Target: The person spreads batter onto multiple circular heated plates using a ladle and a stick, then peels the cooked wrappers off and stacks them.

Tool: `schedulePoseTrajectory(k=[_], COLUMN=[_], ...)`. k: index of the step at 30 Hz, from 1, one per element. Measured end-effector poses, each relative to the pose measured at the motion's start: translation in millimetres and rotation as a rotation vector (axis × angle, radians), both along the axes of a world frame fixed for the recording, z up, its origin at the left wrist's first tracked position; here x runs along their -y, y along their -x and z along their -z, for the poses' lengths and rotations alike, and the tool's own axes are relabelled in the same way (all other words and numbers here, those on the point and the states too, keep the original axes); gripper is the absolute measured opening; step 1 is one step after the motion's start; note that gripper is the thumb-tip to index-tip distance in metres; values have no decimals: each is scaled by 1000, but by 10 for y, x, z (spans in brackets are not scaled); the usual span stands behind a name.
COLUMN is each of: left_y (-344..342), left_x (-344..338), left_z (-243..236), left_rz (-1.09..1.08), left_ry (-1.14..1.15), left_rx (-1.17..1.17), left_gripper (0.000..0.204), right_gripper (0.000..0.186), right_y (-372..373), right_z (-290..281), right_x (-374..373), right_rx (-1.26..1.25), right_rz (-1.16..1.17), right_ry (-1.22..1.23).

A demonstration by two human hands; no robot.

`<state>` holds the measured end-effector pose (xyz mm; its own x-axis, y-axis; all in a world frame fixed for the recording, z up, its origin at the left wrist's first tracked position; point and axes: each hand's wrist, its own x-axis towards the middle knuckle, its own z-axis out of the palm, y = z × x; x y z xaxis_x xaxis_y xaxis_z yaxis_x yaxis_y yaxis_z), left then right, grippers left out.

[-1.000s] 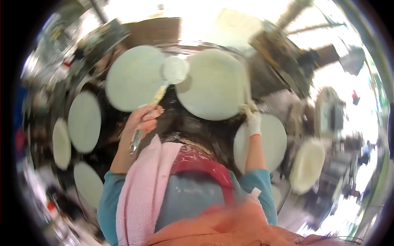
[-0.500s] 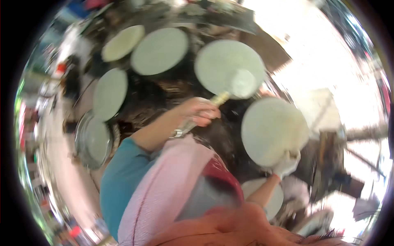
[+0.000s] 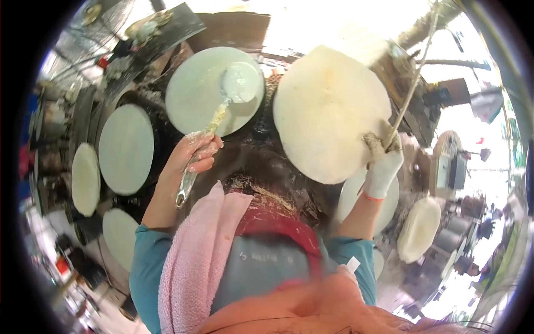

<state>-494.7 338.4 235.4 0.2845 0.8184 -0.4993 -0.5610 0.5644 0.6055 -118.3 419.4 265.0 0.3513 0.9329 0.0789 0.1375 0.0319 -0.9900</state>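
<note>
My left hand (image 3: pixel 196 153) is closed around the handle of a ladle (image 3: pixel 240 82) with yellowish wrapping near its batter-white bowl. That bowl rests on or just above a pale, batter-coloured round griddle (image 3: pixel 192 89); I cannot tell which. My right hand (image 3: pixel 382 167), in a white glove with brown-stained fingertips, is closed on a long thin stick (image 3: pixel 413 92) slanting up to the right. The same fingers lie at the lower right edge of a large cream-coloured thin round sheet (image 3: pixel 328 114), like a crepe. Its outline bulges at the far side; whether the hand grips its edge is hidden.
More pale round griddles (image 3: pixel 127 149) curve around me on the left, and another griddle (image 3: pixel 381 203) lies under my right forearm. An oval pale disc (image 3: pixel 419 230) is farther right. Cardboard (image 3: pixel 231 30) stands behind the ladle's griddle. A pink towel (image 3: pixel 194 256) hangs over my front.
My view has swung to the right, so the griddles appear farther left. The stick in my right hand now shows. My left hand still holds the ladle over the same griddle.
</note>
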Motion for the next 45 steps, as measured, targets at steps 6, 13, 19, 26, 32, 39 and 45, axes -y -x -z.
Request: schedulePoseTrajectory(k=[6, 13, 19, 26, 32, 39, 45], left_y=[-248, -1016, -1672, -2230, -2604, -2772, -2847], left_x=[-348, -662, -715, -689, -671, -901, -1352], left_z=[62, 337, 422, 274, 25, 84, 475], left_rz=[171, 168, 155, 171, 151, 200, 377], left_ry=[-35, -12, -19, -81, -98, -101, -115], left_rx=[7, 204, 252, 239, 92, -62, -64], left_gripper=[27, 27, 27, 27, 26, 27, 28], right_gripper=[36, 40, 39, 22, 24, 27, 32], right_y=[-1303, -3553, -4186, -4872, -5057, -5067, -4390], right_z=[-398, -1027, -1683, 226, 1663, 1720, 1676], right_x=[613, 1651, 1955, 1979, 2150, 2134, 2077], right_rx=[-16, 444, 946, 1547, 1560, 1264, 1388], right_rz=[227, 291, 426, 525, 537, 578, 777], right_ry=[153, 404, 325, 677, 514, 490, 408])
